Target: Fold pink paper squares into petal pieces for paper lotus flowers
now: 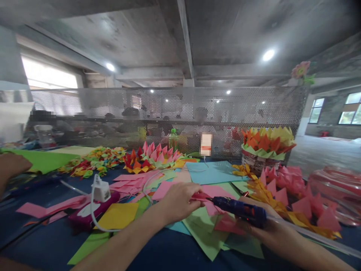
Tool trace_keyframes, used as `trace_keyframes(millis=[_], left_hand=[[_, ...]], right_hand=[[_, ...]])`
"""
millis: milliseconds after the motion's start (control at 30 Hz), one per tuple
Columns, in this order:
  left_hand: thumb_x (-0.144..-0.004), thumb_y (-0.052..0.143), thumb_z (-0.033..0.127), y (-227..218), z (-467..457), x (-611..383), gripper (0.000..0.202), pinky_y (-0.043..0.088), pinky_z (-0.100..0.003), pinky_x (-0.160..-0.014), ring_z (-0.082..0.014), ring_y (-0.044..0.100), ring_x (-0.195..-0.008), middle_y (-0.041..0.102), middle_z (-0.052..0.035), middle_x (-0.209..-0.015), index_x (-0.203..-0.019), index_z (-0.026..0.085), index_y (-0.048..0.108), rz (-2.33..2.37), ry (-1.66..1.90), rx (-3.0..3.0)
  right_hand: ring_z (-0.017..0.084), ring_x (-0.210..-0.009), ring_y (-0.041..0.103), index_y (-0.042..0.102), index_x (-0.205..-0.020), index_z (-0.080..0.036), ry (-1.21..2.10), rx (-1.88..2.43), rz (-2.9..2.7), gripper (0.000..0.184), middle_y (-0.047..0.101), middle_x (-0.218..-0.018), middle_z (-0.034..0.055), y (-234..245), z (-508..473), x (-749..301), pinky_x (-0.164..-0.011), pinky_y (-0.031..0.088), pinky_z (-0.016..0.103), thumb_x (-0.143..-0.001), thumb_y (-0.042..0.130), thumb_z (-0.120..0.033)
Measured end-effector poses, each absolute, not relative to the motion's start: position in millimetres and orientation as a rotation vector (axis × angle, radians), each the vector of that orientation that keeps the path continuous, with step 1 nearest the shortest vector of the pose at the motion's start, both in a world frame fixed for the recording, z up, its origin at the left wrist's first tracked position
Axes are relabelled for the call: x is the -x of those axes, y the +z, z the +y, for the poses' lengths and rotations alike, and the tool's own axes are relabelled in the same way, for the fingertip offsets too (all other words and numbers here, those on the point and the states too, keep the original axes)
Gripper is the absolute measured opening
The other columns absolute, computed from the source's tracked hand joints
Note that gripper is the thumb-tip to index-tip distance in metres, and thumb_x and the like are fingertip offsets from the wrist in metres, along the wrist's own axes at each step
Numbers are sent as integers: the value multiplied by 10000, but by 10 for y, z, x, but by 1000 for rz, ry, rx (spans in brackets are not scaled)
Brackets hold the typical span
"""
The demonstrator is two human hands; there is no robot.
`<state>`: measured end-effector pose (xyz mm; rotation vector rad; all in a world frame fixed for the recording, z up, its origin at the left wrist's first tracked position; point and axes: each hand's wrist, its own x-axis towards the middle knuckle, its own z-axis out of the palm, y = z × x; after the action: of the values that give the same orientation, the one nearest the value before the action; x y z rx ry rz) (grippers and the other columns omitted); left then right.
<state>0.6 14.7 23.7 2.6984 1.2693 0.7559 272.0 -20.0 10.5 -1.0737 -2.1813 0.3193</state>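
Pinched in my left hand [179, 199] is a small folded piece of pink paper [198, 196]. My right hand [255, 222] is wrapped round a dark blue hot glue gun [239, 209], and a long clear glue stick [313, 230] sticks out of its back end. The gun's nozzle points left and meets the pink paper's edge; whether it touches cannot be made out. Beneath both hands lie loose green sheets [207, 231] and pink sheets. To the right of the gun, yellow and pink folded paper pieces [278, 194] are strung in rows.
A white plug [100, 191] sits in a purple power strip [81, 214], its white cable looping forward. Behind stand a basket of folded paper [261, 154] and a perforated metal screen [175, 109]. A red-tinted clear jar [338, 192] is at right. Another person's hand [17, 165] reaches in at left.
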Motion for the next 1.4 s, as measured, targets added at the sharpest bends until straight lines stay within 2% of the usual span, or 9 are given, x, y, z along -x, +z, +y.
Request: trace_keyframes(millis=[167,367,767,1000,1400], left_hand=[[-875,652,346,234,138,-25,163,398,-255,-695,-186,635,-853,692,7,-925,-982,222,644,1253,776,-2719],[-883,647,362,233,103,-38,181,405,-261,-697,-196,639,-857,690,-6,-922,-986,213,639,1230,768,-2766],[-887,645,350,260,78,-56,178,408,-263,-701,-195,640,-854,687,-9,-925,-994,208,645,1229,745,-2771],[-884,647,335,278,55,-69,149,393,-255,-675,-188,630,-822,683,-8,-897,-945,200,642,1248,719,-2782],[-898,623,376,253,81,-56,175,384,-251,-653,-178,624,-795,673,-4,-872,-928,203,631,1265,731,-2785]], right_hand=[[199,-663,656,638,-740,-235,306,1081,-2171,171,700,-724,21,100,-197,-2714,-586,528,247,-817,584,-377],[206,-641,640,616,-714,-238,290,1112,-2164,243,674,-679,12,96,-190,-2709,-579,520,264,-822,565,-449],[220,-686,658,629,-742,-255,249,1177,-2191,204,708,-755,26,84,-223,-2727,-564,498,265,-831,553,-423],[225,-725,673,642,-815,-260,291,1124,-2246,147,726,-825,24,177,-254,-2705,-609,523,273,-841,557,-376],[215,-712,656,654,-812,-258,257,1159,-2213,189,712,-789,19,84,-218,-2740,-605,517,260,-855,560,-416]])
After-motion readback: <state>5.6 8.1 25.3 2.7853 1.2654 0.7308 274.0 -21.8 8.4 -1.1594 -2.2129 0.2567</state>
